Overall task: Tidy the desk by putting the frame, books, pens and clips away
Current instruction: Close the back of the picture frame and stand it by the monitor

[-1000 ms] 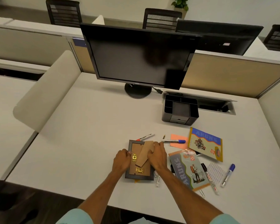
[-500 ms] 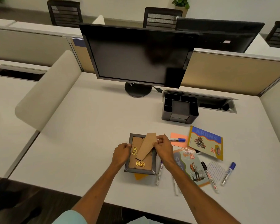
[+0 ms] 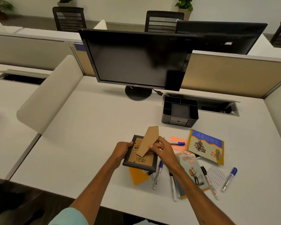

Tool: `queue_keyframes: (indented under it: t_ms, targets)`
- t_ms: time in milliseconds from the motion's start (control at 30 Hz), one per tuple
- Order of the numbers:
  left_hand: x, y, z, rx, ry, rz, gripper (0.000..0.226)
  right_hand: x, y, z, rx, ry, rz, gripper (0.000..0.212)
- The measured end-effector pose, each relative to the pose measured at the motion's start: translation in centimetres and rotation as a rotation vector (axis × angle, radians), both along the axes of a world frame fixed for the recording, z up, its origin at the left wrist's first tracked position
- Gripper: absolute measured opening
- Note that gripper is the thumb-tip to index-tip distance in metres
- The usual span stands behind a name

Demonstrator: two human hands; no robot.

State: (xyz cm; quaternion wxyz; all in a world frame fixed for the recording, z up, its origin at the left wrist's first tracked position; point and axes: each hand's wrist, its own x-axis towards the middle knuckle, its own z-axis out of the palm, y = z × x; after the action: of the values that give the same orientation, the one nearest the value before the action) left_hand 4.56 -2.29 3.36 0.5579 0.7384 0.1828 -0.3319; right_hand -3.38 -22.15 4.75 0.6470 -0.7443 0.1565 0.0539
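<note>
So: frame (image 3: pixel 139 164) sits back-side up at front-centre of the surface (image 3: pixel 88 143). Left hand (image 3: pixel 122 149) grips its left edge. Right hand (image 3: pixel 161 149) pinches the cardboard stand (image 3: pixel 148 140), which is swung up off the backing (can't tell if the frame itself is lifted). Orange card (image 3: pixel 138 176) pokes out under the near edge. Two books (image 3: pixel 205 146) and scattered markers (image 3: pixel 210 181) lie to the right, with a black organizer (image 3: pixel 179 117) behind them.

left hand (image 3: pixel 122 149) gripping, right hand (image 3: pixel 162 148) pinching

Dark monitor (image 3: pixel 136 60), mesh chairs (image 3: pixel 164 21), potted plants (image 3: pixel 184 4)
</note>
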Motion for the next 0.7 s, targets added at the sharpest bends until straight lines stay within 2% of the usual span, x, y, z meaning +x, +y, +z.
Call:
queue_keyframes:
  t_ms: [67,167,267,367,467,500,567,700]
  targets:
    - [-0.1,-0.4,0.0,-0.05,0.037,0.036,0.029,-0.2,-0.2,0.0,-0.011,0.011,0.015,0.038]
    - [-0.3,-0.8,0.5,-0.073,0.047,0.086,0.026,0.1,-0.3,0.2,0.003,0.023,-0.026,0.026]
    - [-0.4,-1.1,1.4,-0.042,-0.051,0.079,0.02,0.9,-0.4,0.6,-0.003,0.028,-0.05,0.019]
    - [-0.6,-0.8,2.2,-0.013,-0.254,0.015,0.041,2.2,-0.5,1.2,0.039,0.072,-0.12,0.012]
    - [-0.7,0.0,3.3,-0.048,-0.469,-0.088,0.039,3.7,-1.0,2.0,0.163,0.139,-0.187,0.013]
    - [-0.6,0.0,3.8,-0.089,-0.507,-0.136,0.047,4.3,-1.3,2.2,0.197,0.161,-0.198,0.015]
    - [0.1,-0.3,4.5,-0.15,-0.504,-0.198,0.065,5.6,-1.7,2.6,0.256,0.217,-0.203,0.018]
    - [2.6,-1.2,5.8,-0.252,-0.479,-0.237,0.082,8.1,-1.9,3.5,0.309,0.281,-0.197,0.023]
